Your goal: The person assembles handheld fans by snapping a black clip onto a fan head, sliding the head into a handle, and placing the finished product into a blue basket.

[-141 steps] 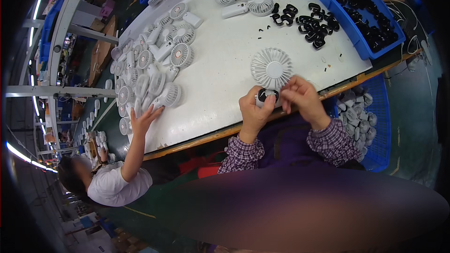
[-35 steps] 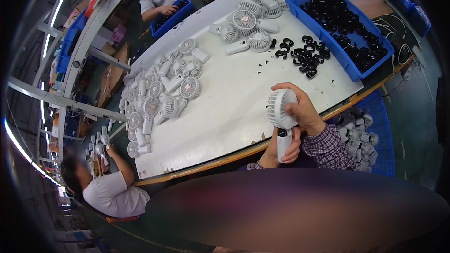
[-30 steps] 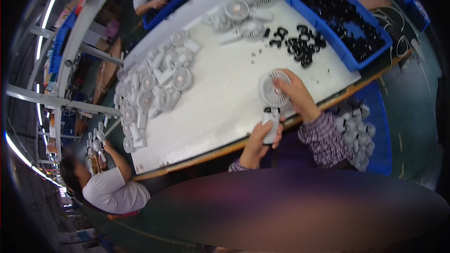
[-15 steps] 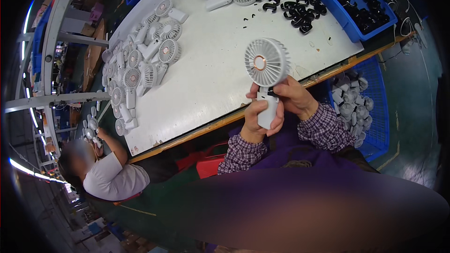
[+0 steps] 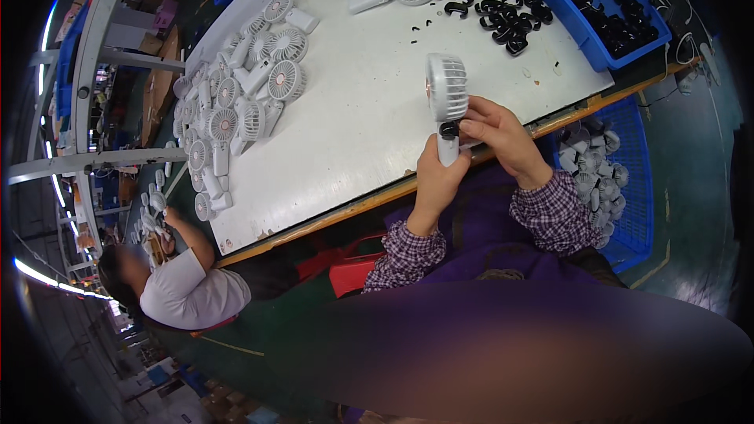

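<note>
1. The small white fan (image 5: 446,88) is held upright over the near edge of the white table (image 5: 353,126) — its handle is wrapped by the left hand (image 5: 437,180).
2. The right hand (image 5: 495,132) is pinched on the black clip (image 5: 448,130) at the fan's neck.
3. The handle is best kept steady and the clip pressed squarely — no twisting.

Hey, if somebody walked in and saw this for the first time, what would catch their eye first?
Probably the white handheld fan raised over the table's near edge, its handle in the left hand while the right hand pinches the black piece at its neck. Next, the heap of white fans at the table's left, and the blue tray of black parts at far right.
</note>
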Available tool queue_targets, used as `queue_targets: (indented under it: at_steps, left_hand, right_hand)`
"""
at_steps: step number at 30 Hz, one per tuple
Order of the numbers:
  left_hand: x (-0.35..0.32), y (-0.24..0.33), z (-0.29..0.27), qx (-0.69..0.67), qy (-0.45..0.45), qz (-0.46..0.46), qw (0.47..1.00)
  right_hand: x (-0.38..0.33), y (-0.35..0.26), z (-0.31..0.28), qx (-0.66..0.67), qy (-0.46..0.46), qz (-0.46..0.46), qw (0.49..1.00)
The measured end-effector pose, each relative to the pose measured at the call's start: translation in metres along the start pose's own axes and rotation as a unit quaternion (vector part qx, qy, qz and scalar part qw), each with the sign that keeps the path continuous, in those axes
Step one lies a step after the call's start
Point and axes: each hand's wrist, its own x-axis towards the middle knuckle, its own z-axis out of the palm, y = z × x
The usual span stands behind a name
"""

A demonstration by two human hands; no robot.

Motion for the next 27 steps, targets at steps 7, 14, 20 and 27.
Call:
queue_targets:
  at_steps: [7, 14, 20, 27]
  left_hand:
    - [-0.002, -0.008, 0.005, 0.189, 0.124, 0.094, 0.969]
    - [-0.006, -0.008, 0.004, 0.238, 0.142, 0.091, 0.957]
    - [-0.011, 0.008, -0.011, -0.203, -0.023, -0.064, 0.977]
    - [-0.016, 0.003, -0.046, -0.307, -0.020, -0.075, 0.948]
  right_hand:
    - [-0.021, 0.006, 0.021, -0.479, 0.086, -0.287, 0.825]
    - [-0.015, 0.009, 0.016, -0.530, 0.056, -0.344, 0.773]
    - [-0.003, 0.032, -0.016, 0.130, 0.096, -0.032, 0.986]
    - [-0.086, -0.030, -0.051, -0.075, -0.040, -0.108, 0.991]
